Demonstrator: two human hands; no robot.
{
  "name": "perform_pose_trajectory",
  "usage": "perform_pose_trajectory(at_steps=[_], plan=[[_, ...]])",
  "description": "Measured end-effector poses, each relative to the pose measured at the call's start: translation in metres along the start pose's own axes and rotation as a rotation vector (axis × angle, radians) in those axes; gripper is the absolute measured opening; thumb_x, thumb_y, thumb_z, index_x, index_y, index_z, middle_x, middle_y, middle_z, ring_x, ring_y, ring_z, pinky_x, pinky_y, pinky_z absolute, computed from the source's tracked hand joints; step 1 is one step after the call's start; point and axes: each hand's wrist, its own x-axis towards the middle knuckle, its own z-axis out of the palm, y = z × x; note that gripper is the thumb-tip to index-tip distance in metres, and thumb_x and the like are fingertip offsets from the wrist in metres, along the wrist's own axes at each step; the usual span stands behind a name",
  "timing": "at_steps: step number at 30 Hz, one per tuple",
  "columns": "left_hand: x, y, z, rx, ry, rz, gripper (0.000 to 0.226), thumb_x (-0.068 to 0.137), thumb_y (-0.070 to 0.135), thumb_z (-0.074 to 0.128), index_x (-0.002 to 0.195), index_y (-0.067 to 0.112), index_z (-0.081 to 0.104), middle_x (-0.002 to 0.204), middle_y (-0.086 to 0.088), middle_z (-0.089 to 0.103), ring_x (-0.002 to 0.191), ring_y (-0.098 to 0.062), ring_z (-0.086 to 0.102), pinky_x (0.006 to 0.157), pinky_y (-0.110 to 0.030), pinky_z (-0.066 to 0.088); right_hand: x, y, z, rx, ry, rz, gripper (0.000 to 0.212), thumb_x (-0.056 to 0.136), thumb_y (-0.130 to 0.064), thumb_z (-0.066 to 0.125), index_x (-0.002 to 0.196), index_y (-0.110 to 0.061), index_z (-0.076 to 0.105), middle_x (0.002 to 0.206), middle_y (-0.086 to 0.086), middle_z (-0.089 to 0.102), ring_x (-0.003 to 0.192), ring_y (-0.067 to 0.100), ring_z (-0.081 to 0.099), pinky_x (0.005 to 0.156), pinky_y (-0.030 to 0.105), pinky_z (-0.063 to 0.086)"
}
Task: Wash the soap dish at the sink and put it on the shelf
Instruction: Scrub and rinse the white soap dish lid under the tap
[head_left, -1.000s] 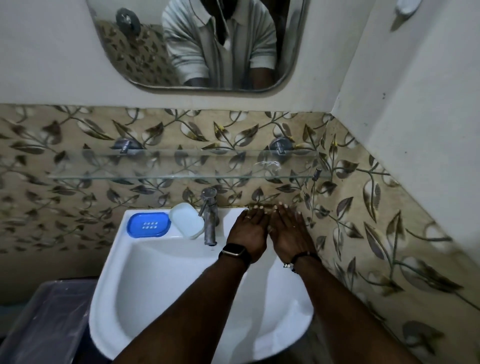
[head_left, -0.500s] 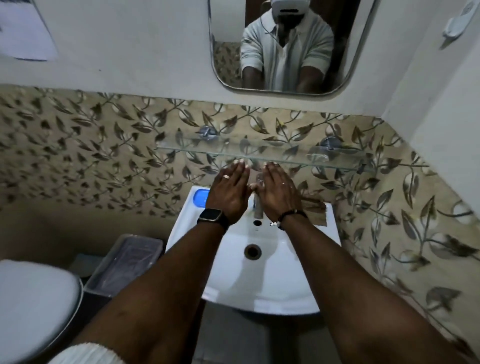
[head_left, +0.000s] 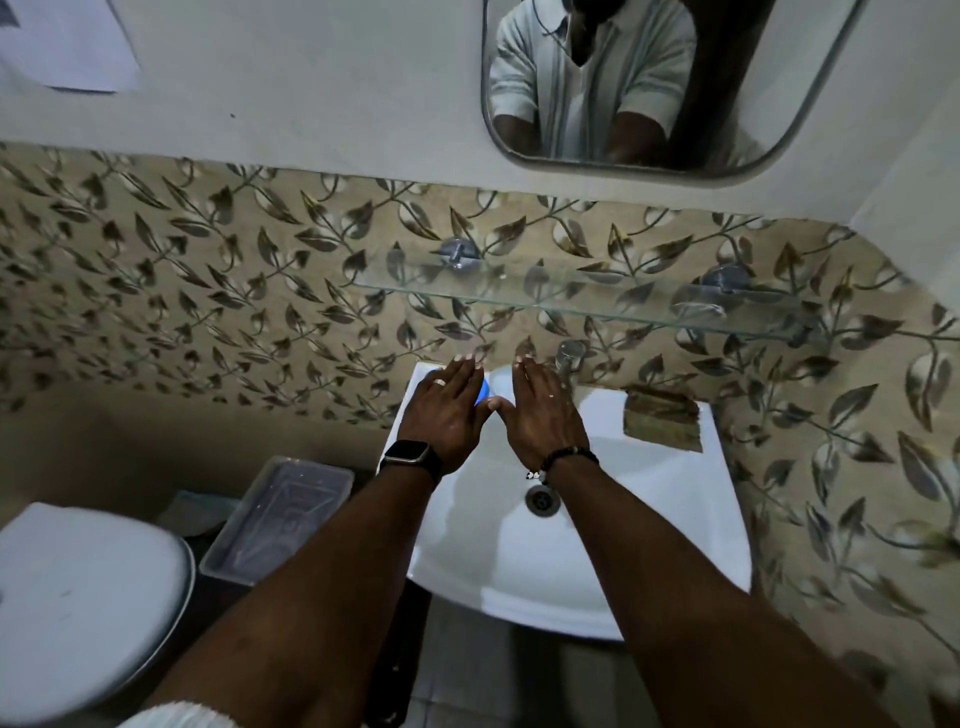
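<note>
A blue soap dish (head_left: 485, 388) lies on the back left corner of the white sink (head_left: 649, 519), almost wholly hidden under my left hand (head_left: 445, 410); only a blue sliver shows. My left hand is flat, palm down, fingers straight and together, over the dish. My right hand (head_left: 540, 410) is flat beside it, over a white bar of soap (head_left: 501, 384), thumb tips nearly touching. Neither hand grips anything. The metal tap (head_left: 568, 358) stands just right of my right hand. A glass shelf (head_left: 571, 301) hangs on the wall above the sink.
A mirror (head_left: 654, 83) hangs above the shelf. A tile patch (head_left: 662, 422) sits on the sink's back right. A clear plastic bin (head_left: 278, 514) stands left of the sink, and a white toilet lid (head_left: 78, 597) lies at lower left.
My view has swung right and back, and both flat hands have moved left from the sink's right rim, past the tap, to the back left corner, over the soap dish and soap.
</note>
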Motion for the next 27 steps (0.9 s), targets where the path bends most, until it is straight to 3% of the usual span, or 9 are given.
perform_pose_trajectory(at_steps=[6,11,19,22,27], plan=[[-0.003,-0.014,0.040,-0.026,-0.144,0.021,0.059,0.105,0.044,0.037,0.152,0.007,0.038,0.159,-0.015,0.036,0.149,-0.032,0.029,0.120,-0.043,0.022,-0.008,-0.013,0.037,0.044,-0.137,0.083,0.051,0.103,-0.024,0.041,0.149,-0.004,0.033,0.150,0.016,0.040,0.133,0.033,0.042,0.099,0.042,0.042],[0.009,-0.020,0.059,0.007,-0.210,0.116,0.049,0.102,0.037,0.046,0.143,0.011,0.051,0.153,-0.011,0.046,0.143,-0.034,0.039,0.117,-0.046,0.027,0.000,-0.017,0.057,0.052,-0.216,0.195,0.042,0.092,-0.004,0.045,0.134,-0.005,0.046,0.135,0.016,0.045,0.110,0.038,0.058,0.080,0.046,0.048],[0.047,-0.024,0.082,0.029,-0.272,0.140,0.048,0.097,0.016,0.048,0.146,0.017,0.048,0.153,-0.005,0.048,0.135,-0.035,0.045,0.109,-0.045,0.029,0.027,-0.002,0.084,-0.053,-0.160,0.314,0.040,0.099,-0.004,0.033,0.137,-0.006,0.043,0.137,0.014,0.046,0.115,0.030,0.057,0.088,0.040,0.049],[0.057,-0.022,0.090,-0.002,-0.223,0.195,0.046,0.091,0.008,0.054,0.136,0.013,0.059,0.141,-0.008,0.060,0.122,-0.038,0.055,0.099,-0.045,0.040,0.032,0.000,0.090,-0.071,-0.133,0.320,0.035,0.098,-0.002,0.034,0.128,-0.004,0.052,0.130,0.016,0.051,0.111,0.032,0.058,0.086,0.041,0.049],[0.068,-0.017,0.095,-0.042,-0.160,0.280,0.027,0.081,0.000,0.061,0.103,0.004,0.075,0.099,-0.014,0.073,0.092,-0.040,0.064,0.077,-0.044,0.049,0.034,-0.002,0.092,-0.057,-0.063,0.364,0.023,0.089,0.005,0.047,0.101,-0.001,0.065,0.106,0.019,0.062,0.093,0.036,0.065,0.071,0.043,0.053]])
